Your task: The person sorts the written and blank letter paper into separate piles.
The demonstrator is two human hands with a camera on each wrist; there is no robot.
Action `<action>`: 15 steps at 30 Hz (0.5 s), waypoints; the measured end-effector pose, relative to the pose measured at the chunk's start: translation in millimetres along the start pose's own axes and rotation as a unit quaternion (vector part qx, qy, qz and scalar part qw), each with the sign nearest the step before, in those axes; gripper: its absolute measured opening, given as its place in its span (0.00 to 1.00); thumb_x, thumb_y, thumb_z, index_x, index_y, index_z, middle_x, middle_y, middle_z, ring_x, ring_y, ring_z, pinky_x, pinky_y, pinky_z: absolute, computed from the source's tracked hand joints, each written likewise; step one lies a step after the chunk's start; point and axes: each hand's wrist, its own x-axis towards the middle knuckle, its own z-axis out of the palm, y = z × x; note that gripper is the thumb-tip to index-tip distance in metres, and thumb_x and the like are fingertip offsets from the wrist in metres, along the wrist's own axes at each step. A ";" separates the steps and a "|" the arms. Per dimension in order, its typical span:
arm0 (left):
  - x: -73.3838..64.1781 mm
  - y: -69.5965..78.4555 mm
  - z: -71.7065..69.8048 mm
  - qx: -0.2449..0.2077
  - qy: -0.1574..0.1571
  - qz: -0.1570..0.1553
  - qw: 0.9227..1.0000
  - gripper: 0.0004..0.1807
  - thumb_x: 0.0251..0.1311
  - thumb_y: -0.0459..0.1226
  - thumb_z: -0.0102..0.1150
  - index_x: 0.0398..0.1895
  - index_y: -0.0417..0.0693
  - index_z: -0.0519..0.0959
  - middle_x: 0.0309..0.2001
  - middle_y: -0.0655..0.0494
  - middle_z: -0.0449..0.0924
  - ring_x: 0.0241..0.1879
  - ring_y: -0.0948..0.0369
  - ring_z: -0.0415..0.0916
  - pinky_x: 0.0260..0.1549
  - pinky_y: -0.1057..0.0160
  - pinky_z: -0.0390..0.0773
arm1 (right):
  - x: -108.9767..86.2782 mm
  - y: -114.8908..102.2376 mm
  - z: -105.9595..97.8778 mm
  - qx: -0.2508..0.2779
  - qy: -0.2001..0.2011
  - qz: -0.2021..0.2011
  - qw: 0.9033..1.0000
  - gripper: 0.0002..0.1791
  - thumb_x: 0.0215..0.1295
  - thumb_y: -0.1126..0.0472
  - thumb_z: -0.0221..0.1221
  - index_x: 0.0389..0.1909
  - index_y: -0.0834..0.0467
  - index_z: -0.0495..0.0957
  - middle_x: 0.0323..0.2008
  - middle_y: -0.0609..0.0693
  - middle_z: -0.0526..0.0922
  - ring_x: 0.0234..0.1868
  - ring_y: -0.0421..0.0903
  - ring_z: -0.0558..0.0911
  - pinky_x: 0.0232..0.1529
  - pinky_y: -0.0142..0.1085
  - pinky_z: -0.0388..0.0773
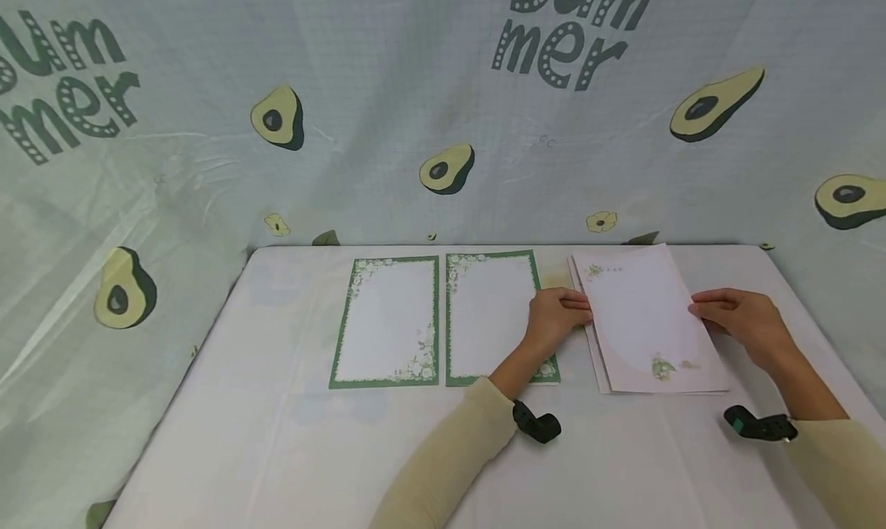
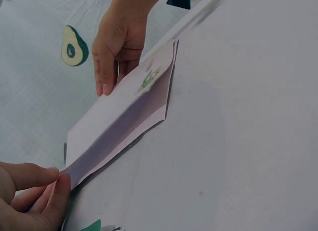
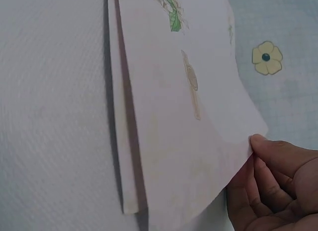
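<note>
A pale pink sheet of decorated paper, printed with small green motifs, is held by its two long sides. My left hand pinches its left edge between thumb and fingers. At the right edge, my right hand pinches it with thumb and fingers, and the paper bows near that grip. Beneath lies more pale paper, its left side and lower edge showing. In the left wrist view a gap separates the raised sheet from the lower paper.
Two green-bordered sheets lie left of the hands: one farther left, the other partly behind my left forearm. All rest on a white-covered table. A curtain with avocado prints hangs behind and to the left.
</note>
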 end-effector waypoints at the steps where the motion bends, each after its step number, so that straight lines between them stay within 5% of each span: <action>1: -0.1 0.2 -0.1 0.005 0.003 -0.001 1.000 0.11 0.53 0.25 0.74 0.41 0.37 0.87 0.34 0.53 0.89 0.28 0.70 0.82 0.30 0.75 0.81 | 0.0 0.2 0.2 -0.003 0.002 0.003 1.000 0.29 0.74 0.50 0.61 0.60 0.71 0.75 0.37 0.33 0.80 0.33 0.23 0.79 0.33 0.20 0.81; 7: -1.3 1.5 -1.0 0.021 0.006 -0.024 0.999 0.11 0.52 0.25 0.75 0.40 0.37 0.88 0.32 0.56 0.88 0.29 0.70 0.81 0.30 0.75 0.80 | 0.6 1.7 0.9 -0.022 0.004 0.014 1.000 0.30 0.74 0.48 0.60 0.61 0.70 0.75 0.44 0.51 0.85 0.32 0.27 0.80 0.30 0.21 0.80; 15: -8.1 13.5 -9.5 0.051 -0.010 -0.023 0.998 0.14 0.58 0.26 0.70 0.48 0.35 0.85 0.38 0.54 0.86 0.32 0.70 0.78 0.32 0.73 0.80 | -2.8 -1.1 -4.8 -0.033 -0.012 -0.002 0.999 0.33 0.76 0.47 0.57 0.63 0.73 0.72 0.50 0.61 0.83 0.33 0.24 0.79 0.32 0.20 0.80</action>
